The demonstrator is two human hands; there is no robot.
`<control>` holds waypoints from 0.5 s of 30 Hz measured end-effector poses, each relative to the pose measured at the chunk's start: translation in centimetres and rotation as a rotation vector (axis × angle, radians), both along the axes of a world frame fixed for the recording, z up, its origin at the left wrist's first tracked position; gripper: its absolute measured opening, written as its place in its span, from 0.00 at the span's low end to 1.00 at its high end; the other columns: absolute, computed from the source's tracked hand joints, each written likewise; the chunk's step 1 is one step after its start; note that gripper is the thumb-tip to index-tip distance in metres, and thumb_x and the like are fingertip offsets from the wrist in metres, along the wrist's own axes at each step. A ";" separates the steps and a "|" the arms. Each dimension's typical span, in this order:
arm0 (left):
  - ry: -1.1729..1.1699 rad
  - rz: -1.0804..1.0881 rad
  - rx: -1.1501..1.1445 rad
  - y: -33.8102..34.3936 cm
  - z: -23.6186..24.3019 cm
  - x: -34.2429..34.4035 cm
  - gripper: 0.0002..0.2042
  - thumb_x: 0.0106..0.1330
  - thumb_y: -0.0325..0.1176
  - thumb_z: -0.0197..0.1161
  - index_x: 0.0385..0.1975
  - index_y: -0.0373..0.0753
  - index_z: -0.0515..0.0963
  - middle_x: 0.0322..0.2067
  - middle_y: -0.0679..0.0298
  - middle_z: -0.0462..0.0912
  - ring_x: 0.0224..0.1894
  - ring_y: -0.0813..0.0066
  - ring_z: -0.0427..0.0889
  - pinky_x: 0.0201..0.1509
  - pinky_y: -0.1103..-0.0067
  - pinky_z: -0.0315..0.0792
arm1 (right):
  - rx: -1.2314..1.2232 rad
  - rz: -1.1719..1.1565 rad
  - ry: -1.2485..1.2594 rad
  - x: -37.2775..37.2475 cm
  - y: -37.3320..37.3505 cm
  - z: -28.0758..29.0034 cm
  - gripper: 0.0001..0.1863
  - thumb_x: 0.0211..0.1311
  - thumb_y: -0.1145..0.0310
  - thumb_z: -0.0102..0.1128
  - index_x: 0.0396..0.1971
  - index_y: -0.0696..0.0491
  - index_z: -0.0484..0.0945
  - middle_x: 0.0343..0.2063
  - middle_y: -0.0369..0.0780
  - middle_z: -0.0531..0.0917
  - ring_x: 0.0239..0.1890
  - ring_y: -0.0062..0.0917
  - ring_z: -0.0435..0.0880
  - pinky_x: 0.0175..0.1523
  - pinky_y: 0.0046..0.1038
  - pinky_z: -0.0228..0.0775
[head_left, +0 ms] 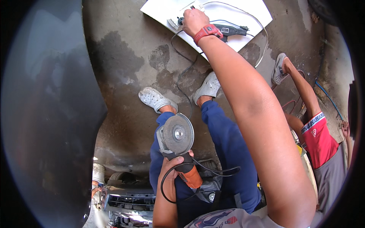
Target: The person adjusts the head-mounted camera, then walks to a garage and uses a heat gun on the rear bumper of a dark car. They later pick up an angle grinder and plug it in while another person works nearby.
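Observation:
My left hand [172, 167] is wrapped round the black and orange body of an angle grinder [190, 178], its grey disc [176, 133] facing up above my lap. My right arm stretches forward, and my right hand [195, 22], with a red watch on the wrist, is closed over a white board [247, 11]. At its fingertips is a small black plug [180, 21], partly hidden by the fingers, beside a white socket block [186, 12]. Just past the wrist, a dark power tool [232, 30] lies on the board. A thin black cord [178, 79] runs from near the right hand towards the grinder.
A large dark curved panel [49, 114] fills the left side. The concrete floor [121, 57] has wet patches. Another person in red shorts [321, 138] is at the right, near a blue hose [330, 98]. A car front [129, 203] shows at the lower left.

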State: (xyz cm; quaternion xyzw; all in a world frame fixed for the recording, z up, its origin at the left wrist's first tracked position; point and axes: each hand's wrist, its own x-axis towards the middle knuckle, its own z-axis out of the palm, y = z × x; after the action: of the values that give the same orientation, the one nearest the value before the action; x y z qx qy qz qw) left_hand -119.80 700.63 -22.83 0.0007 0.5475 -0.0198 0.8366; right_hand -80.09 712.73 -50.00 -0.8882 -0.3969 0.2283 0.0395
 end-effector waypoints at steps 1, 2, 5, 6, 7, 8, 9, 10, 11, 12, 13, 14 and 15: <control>0.002 -0.005 -0.010 0.0 0.0 0.0 0.31 0.54 0.38 0.75 0.55 0.29 0.74 0.44 0.53 0.81 0.47 0.59 0.83 0.49 0.69 0.80 | -0.026 0.051 0.012 -0.7 0.1 0.1 0.10 0.56 0.67 0.63 0.29 0.58 0.88 0.32 0.54 0.88 0.39 0.49 0.89 0.48 0.45 0.82; 0.001 -0.004 -0.020 0.0 0.0 -0.1 0.31 0.53 0.38 0.75 0.55 0.29 0.74 0.44 0.53 0.81 0.47 0.59 0.83 0.50 0.69 0.80 | 0.031 0.061 -0.005 -1.5 0.3 0.0 0.09 0.54 0.72 0.59 0.27 0.57 0.87 0.31 0.54 0.88 0.37 0.50 0.89 0.46 0.46 0.82; 0.013 -0.035 -0.034 0.1 -0.1 -0.2 0.31 0.53 0.39 0.75 0.54 0.29 0.74 0.44 0.54 0.81 0.47 0.59 0.83 0.49 0.69 0.80 | -0.055 0.101 -0.059 -3.6 0.8 -0.7 0.14 0.65 0.70 0.53 0.37 0.52 0.90 0.38 0.49 0.90 0.45 0.41 0.91 0.51 0.41 0.83; 0.014 -0.058 -0.033 0.2 -0.2 -0.2 0.31 0.52 0.39 0.75 0.54 0.29 0.74 0.44 0.54 0.82 0.47 0.59 0.84 0.49 0.69 0.80 | -0.077 0.073 0.001 -3.9 0.9 -1.0 0.13 0.63 0.71 0.55 0.36 0.54 0.90 0.36 0.50 0.90 0.43 0.43 0.91 0.49 0.42 0.83; 0.020 -0.078 -0.024 0.3 -0.2 -0.2 0.31 0.52 0.39 0.75 0.54 0.29 0.74 0.44 0.54 0.82 0.47 0.59 0.84 0.49 0.69 0.80 | -0.017 0.049 0.004 -4.0 0.8 -1.3 0.11 0.61 0.71 0.57 0.35 0.55 0.89 0.35 0.52 0.89 0.41 0.45 0.90 0.47 0.43 0.83; 0.015 -0.095 0.000 0.4 -0.3 -0.1 0.31 0.52 0.39 0.75 0.54 0.29 0.75 0.44 0.53 0.82 0.46 0.60 0.84 0.49 0.69 0.80 | -0.020 0.027 0.032 -3.8 0.9 -1.5 0.10 0.59 0.72 0.59 0.34 0.57 0.89 0.34 0.54 0.89 0.39 0.47 0.90 0.45 0.44 0.83; 0.012 -0.091 0.011 0.3 -0.4 -0.1 0.31 0.52 0.39 0.75 0.54 0.29 0.75 0.44 0.53 0.82 0.46 0.59 0.84 0.49 0.69 0.80 | 0.017 -0.015 -0.012 -3.4 0.6 -1.5 0.10 0.60 0.70 0.61 0.34 0.57 0.89 0.34 0.53 0.89 0.40 0.46 0.90 0.47 0.43 0.83; 0.017 -0.082 0.015 0.3 -0.4 -0.1 0.31 0.52 0.39 0.75 0.53 0.29 0.75 0.44 0.53 0.82 0.46 0.59 0.84 0.49 0.69 0.80 | -0.030 -0.053 -0.009 -2.7 0.6 -1.3 0.10 0.61 0.68 0.62 0.35 0.57 0.89 0.34 0.53 0.89 0.41 0.46 0.90 0.48 0.42 0.83; 0.027 -0.081 0.005 0.1 -0.3 -0.2 0.30 0.52 0.39 0.75 0.53 0.29 0.75 0.44 0.53 0.82 0.46 0.59 0.84 0.49 0.69 0.80 | -0.148 -0.097 0.054 -2.0 0.2 -0.9 0.11 0.61 0.66 0.64 0.36 0.56 0.89 0.34 0.52 0.89 0.42 0.45 0.90 0.49 0.42 0.83; 0.021 -0.056 -0.020 -0.1 -0.3 -0.3 0.30 0.53 0.39 0.74 0.54 0.28 0.74 0.43 0.54 0.81 0.45 0.61 0.84 0.49 0.70 0.81 | -0.163 -0.223 0.119 -0.8 -0.1 -0.4 0.15 0.62 0.59 0.69 0.37 0.56 0.89 0.35 0.51 0.90 0.43 0.43 0.90 0.53 0.40 0.81; 0.009 -0.014 -0.009 -0.4 -0.3 -0.4 0.30 0.54 0.39 0.74 0.54 0.28 0.73 0.43 0.54 0.81 0.45 0.62 0.84 0.49 0.70 0.82 | -0.156 -0.316 0.186 0.0 -0.6 0.4 0.19 0.62 0.55 0.70 0.41 0.57 0.89 0.34 0.50 0.90 0.44 0.43 0.90 0.54 0.40 0.81; 0.001 0.029 -0.007 -0.8 -0.4 -0.6 0.30 0.54 0.39 0.74 0.54 0.29 0.73 0.43 0.55 0.80 0.44 0.62 0.84 0.49 0.71 0.82 | -0.096 -0.256 0.167 1.1 -1.0 1.4 0.19 0.64 0.56 0.69 0.42 0.57 0.89 0.33 0.48 0.90 0.41 0.40 0.91 0.51 0.38 0.81; 0.007 0.061 -0.030 -1.2 -0.3 -0.9 0.30 0.55 0.39 0.74 0.54 0.29 0.73 0.42 0.55 0.80 0.44 0.63 0.84 0.48 0.72 0.82 | -0.084 -0.252 0.108 1.9 -1.4 2.7 0.18 0.65 0.57 0.68 0.43 0.57 0.89 0.32 0.47 0.90 0.38 0.37 0.91 0.49 0.35 0.82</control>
State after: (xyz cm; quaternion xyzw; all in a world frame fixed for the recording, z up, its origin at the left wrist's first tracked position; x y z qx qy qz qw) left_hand -120.71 699.47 -23.13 -0.0286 0.5500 -0.0025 0.8347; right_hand -78.24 711.31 -47.31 -0.9183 -0.2696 0.2852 0.0521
